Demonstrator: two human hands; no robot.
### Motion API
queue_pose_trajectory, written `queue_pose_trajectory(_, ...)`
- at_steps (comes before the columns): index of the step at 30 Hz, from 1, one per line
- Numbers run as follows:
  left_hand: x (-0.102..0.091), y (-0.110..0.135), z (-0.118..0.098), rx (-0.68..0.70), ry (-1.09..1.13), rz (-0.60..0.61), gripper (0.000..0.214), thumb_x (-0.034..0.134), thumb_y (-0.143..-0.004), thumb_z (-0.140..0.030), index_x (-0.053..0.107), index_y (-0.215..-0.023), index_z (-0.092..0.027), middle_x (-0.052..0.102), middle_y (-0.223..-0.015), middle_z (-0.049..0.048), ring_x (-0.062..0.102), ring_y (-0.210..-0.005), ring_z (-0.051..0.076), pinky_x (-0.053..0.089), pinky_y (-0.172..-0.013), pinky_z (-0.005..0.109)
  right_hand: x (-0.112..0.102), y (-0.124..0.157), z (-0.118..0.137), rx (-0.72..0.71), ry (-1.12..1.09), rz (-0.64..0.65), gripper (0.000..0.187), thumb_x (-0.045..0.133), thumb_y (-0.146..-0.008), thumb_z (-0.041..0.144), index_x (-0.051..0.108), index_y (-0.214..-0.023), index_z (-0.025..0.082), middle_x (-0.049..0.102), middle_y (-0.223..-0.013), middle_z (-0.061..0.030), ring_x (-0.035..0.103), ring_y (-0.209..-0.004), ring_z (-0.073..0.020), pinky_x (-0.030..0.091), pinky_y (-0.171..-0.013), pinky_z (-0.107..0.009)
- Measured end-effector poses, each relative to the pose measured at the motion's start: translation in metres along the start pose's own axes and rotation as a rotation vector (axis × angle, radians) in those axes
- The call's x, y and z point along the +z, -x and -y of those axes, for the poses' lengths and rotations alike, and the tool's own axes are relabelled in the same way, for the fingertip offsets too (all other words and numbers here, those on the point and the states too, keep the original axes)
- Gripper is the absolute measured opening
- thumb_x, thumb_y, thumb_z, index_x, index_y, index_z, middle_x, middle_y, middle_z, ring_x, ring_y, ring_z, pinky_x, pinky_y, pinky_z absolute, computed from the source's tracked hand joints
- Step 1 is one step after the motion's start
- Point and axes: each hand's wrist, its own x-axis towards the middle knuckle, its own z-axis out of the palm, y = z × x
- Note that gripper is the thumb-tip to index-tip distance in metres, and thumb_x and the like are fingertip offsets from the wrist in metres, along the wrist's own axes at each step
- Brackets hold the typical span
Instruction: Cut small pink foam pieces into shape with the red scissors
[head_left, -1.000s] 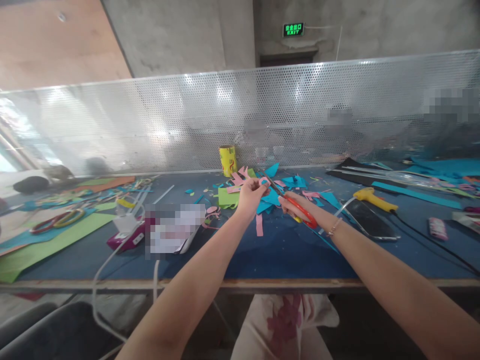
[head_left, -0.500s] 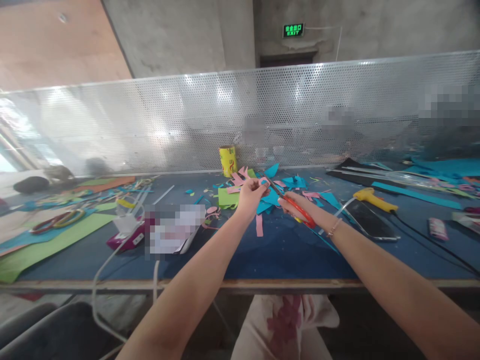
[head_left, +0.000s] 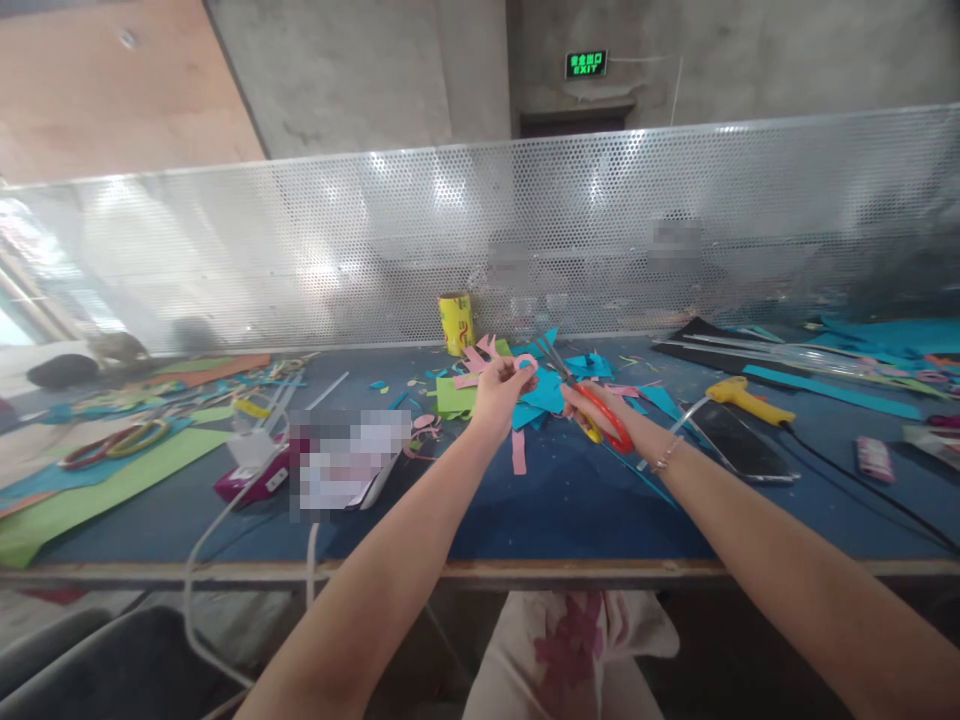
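Over the middle of the blue table, my left hand (head_left: 501,393) pinches a small pink paper piece (head_left: 527,361) with a bit of blue at its centre. My right hand (head_left: 583,402) grips scissors (head_left: 613,425) with red and yellow handles. Their blades point up and to the left, parted a little, and stand slightly apart from the pink piece. Beneath both hands lies a heap of blue paper scraps (head_left: 541,398). A pink paper strip (head_left: 519,453) lies just in front of the heap, and green paper (head_left: 450,397) is left of it.
A yellow roll (head_left: 456,325) stands against the perforated metal screen (head_left: 360,250). On the right lie a yellow glue gun (head_left: 750,400) with its black cord and a dark phone (head_left: 742,445). A purple power strip (head_left: 255,478) and coloured paper sheets (head_left: 135,480) lie on the left.
The scissors have drawn back to the right, away from the pink paper piece, and their blades have parted. My left hand stays nearly where it was, still pinching the piece.
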Motion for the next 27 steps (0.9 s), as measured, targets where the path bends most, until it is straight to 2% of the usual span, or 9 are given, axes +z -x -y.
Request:
queue_pose_trajectory(2,0.001,0.002,0.0,-0.035,-0.027,0.05,0.021,0.07,-0.063,-0.021,0.051,-0.07,-0.015,0.054,-0.059,-0.0039,0.055,-0.055,0.007,0.047,-0.062,0.024,0.002,-0.006,-0.005,0.018,-0.098,-0.101,0.039,0.059,-0.066,0.055,0.045,-0.061,0.02,0.045,-0.048,0.003,0.042,-0.04,-0.0097,0.032,-0.041,-0.024)
queue_pose_trajectory(4,0.003,0.005,0.002,-0.065,-0.063,0.114,0.021,0.07,-0.063,-0.021,0.051,-0.069,-0.014,0.054,-0.057,-0.0039,0.056,-0.055,0.008,0.047,-0.062,0.024,0.004,-0.009,-0.008,0.01,-0.206,-0.122,0.036,0.066,-0.061,0.048,0.045,-0.065,0.019,0.048,-0.053,0.003,0.047,-0.046,-0.0105,0.036,-0.044,-0.024)
queue_pose_trajectory(8,0.006,0.011,0.005,-0.081,-0.12,0.194,0.02,0.07,-0.064,-0.023,0.052,-0.067,-0.015,0.055,-0.058,-0.0034,0.056,-0.056,0.007,0.047,-0.063,0.024,0.005,-0.008,-0.006,-0.072,-0.311,-0.092,0.031,0.064,-0.061,0.041,0.047,-0.074,0.019,0.05,-0.06,0.003,0.051,-0.052,-0.0119,0.04,-0.048,-0.025)
queue_pose_trajectory(13,0.006,0.014,0.011,-0.107,-0.2,0.266,0.024,0.072,-0.062,-0.028,0.052,-0.066,-0.014,0.057,-0.059,-0.0023,0.056,-0.057,0.007,0.047,-0.061,0.022,0.004,-0.004,0.002,-0.117,-0.284,-0.191,0.031,0.064,-0.059,0.038,0.045,-0.075,0.019,0.05,-0.064,0.0032,0.05,-0.053,-0.0108,0.04,-0.047,-0.024)
queue_pose_trajectory(19,0.005,0.014,0.014,-0.146,-0.223,0.287,0.024,0.072,-0.062,-0.027,0.053,-0.069,-0.014,0.057,-0.059,-0.0023,0.057,-0.056,0.008,0.047,-0.057,0.021,0.001,0.002,0.01,-0.066,-0.255,-0.173,0.028,0.062,-0.061,0.038,0.042,-0.069,0.02,0.044,-0.053,0.0047,0.044,-0.045,-0.0096,0.038,-0.043,-0.024)
queue_pose_trajectory(27,0.005,0.013,0.014,-0.134,-0.232,0.253,0.023,0.071,-0.064,-0.027,0.052,-0.067,-0.014,0.055,-0.058,-0.0034,0.055,-0.054,0.006,0.046,-0.056,0.02,0.0,0.002,0.01,-0.061,-0.268,-0.19,0.034,0.063,-0.062,0.046,0.043,-0.072,0.02,0.048,-0.055,0.0039,0.047,-0.046,-0.0112,0.04,-0.042,-0.025)
